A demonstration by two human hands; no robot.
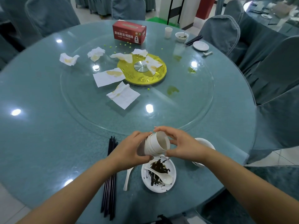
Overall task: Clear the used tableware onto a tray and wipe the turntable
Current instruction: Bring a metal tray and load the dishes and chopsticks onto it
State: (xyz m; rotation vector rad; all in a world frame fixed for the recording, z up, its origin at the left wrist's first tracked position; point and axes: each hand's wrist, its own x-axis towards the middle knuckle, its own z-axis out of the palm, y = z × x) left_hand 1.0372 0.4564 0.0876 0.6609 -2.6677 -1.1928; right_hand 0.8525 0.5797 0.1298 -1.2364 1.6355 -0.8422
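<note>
Black chopsticks point(110, 175) lie at the left on the round table point(40, 126), a white spoon point(127, 178) beside them. The left hand point(129, 151) grips a tilted stack of paper cups point(155, 144) above the table — the right hand point(182, 146) pinches the top cup's rim. Below sits a plate point(161, 188) with dark scraps. Farther off, crumpled napkins point(123, 96) litter the glass turntable point(186, 110).

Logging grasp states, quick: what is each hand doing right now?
Left hand: grips the stack of white cups from the side.
Right hand: pinches the rim of the top cup in that stack.
</note>
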